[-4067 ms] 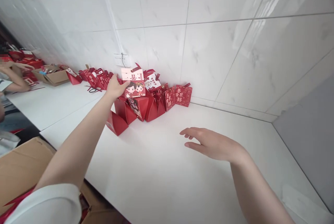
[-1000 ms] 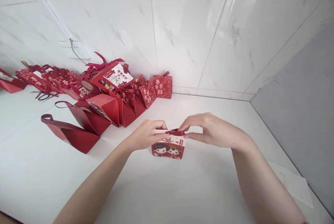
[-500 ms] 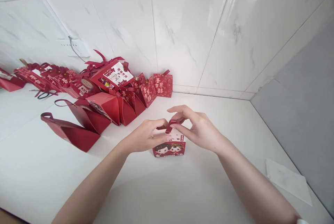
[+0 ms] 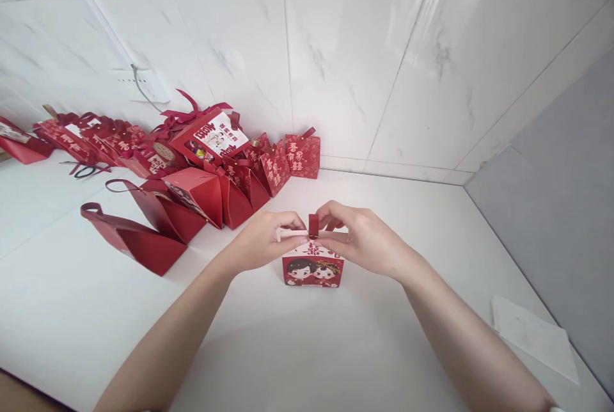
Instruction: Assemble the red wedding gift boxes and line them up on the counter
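Note:
A small red and white gift box (image 4: 313, 270) printed with two cartoon figures stands upright on the white table in front of me. From the middle of its top edge rises a dark red ribbon loop (image 4: 313, 225). My left hand (image 4: 268, 239) pinches the top edge to the left of the loop, thumb on the near side and fingers behind. On the other side of the loop, my right hand (image 4: 357, 239) pinches the same edge in the same way. The fingertips behind the box are partly hidden.
Several red gift boxes (image 4: 240, 191) crowd the left and back of the table (image 4: 384, 335), against the tiled wall. Two red boxes with ribbon loops (image 4: 137, 242) stand nearer. Scissors (image 4: 86, 171) lie at the far left, and a flat white sheet (image 4: 535, 335) lies at right.
Both hands have moved off the ribbon and down to the box's top edge. The loop, formerly between my fingers, now stands up free. The box's top edges are pressed together.

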Motion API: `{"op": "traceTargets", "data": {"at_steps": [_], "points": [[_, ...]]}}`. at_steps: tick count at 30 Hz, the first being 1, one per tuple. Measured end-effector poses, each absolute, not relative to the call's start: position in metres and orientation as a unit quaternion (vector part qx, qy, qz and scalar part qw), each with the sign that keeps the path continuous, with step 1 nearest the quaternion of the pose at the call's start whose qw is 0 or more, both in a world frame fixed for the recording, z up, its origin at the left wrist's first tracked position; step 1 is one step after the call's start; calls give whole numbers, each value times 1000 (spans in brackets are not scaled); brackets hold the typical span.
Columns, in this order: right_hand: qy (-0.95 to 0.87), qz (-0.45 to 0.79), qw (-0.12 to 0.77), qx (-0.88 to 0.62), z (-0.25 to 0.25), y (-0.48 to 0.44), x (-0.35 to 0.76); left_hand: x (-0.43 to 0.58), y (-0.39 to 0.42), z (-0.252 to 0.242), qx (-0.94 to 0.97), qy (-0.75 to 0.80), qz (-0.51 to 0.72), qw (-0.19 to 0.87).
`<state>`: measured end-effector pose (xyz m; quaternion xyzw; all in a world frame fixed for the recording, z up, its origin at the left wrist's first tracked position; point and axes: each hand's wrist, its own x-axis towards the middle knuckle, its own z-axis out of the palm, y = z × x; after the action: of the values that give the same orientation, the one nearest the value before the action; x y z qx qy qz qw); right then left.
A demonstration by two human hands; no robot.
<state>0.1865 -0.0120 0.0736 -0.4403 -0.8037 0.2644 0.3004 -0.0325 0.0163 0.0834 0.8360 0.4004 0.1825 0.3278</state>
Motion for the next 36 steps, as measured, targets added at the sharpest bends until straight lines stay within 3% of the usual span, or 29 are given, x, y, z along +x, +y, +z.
{"op": "traceTargets", "data": {"at_steps": [13, 28, 36], "points": [[-863, 103, 221, -442, 69, -11, 181, -31, 17, 71, 880, 376, 207, 203], [-836, 198, 298, -417, 65, -7, 181, -34, 8, 77, 920, 354, 163, 41], [-846, 180, 314, -392, 57, -3, 172, -39, 24, 64, 922, 296, 229, 96]]}}
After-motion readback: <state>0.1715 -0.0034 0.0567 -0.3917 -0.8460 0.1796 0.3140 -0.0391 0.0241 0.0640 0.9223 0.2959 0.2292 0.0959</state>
